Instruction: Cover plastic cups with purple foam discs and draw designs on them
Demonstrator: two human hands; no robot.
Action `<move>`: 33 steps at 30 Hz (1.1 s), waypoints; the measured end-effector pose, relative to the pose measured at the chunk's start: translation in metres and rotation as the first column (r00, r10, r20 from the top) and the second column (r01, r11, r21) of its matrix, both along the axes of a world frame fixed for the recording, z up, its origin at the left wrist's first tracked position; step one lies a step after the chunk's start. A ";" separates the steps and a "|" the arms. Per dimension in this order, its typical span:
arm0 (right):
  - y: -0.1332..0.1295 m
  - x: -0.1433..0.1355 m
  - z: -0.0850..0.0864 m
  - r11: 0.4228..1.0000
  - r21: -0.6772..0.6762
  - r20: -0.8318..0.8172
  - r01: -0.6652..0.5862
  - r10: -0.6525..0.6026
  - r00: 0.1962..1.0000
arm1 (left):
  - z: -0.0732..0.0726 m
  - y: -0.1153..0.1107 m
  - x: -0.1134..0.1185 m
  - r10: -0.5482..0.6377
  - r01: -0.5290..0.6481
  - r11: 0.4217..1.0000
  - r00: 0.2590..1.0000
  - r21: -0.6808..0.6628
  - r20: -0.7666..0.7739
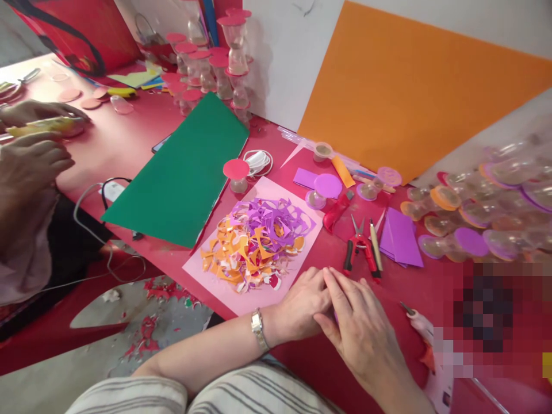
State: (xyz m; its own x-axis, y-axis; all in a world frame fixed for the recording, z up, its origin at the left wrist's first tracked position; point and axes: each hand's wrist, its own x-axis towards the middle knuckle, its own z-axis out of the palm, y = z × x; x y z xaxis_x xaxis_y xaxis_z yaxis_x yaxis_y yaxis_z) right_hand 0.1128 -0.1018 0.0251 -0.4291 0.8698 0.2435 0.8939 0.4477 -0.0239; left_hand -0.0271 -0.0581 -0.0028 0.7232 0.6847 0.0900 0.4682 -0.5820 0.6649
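Note:
My left hand [304,305], with a watch on the wrist, rests at the table's front edge, its fingers mostly covered by my right hand [360,319]. The right hand's fingers lie together over the left one. A trace of purple shows between them, too small to make out. Just beyond, a pink sheet [228,293] bears a heap of purple and orange scraps [259,241]. Red-handled snips [360,247], a cutter pen [375,244] and purple cards [399,238] lie past my right hand. A glue gun [431,345] is at the right.
A green sheet [181,172] lies left of the scraps. An orange board [414,86] leans at the back. Cup stacks [237,57] stand at the back left, others [457,207] at the right. Another person's hands [34,155] work at the far left.

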 end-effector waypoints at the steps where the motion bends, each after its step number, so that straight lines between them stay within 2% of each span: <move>1: -0.001 0.000 0.000 1.000 0.001 -0.003 0.012 -0.012 1.000 | 0.001 0.000 0.000 -0.004 0.004 1.000 1.000 -0.002 -0.016; 8: -0.001 0.002 0.008 0.998 0.063 -0.010 -0.002 0.003 1.000 | 0.000 0.000 -0.001 -0.032 0.029 0.997 0.999 -0.068 -0.039; 13: 0.001 0.003 0.005 0.995 0.098 0.026 -0.022 0.020 0.999 | -0.004 -0.001 0.001 -0.071 0.070 0.995 0.997 -0.077 -0.003; 20: 0.000 0.001 0.002 0.995 0.102 0.006 -0.002 0.002 1.000 | 0.000 -0.002 0.000 0.022 -0.026 0.999 0.995 -0.038 -0.098; 29: -0.001 0.000 0.003 0.996 0.095 0.004 -0.001 0.001 1.000 | 0.001 -0.001 -0.001 -0.013 0.010 1.000 0.991 -0.022 -0.132; 33: 0.000 0.000 0.003 0.992 0.123 0.005 -0.004 0.003 1.000 | 0.001 -0.001 -0.001 -0.017 0.014 0.999 0.995 -0.033 -0.101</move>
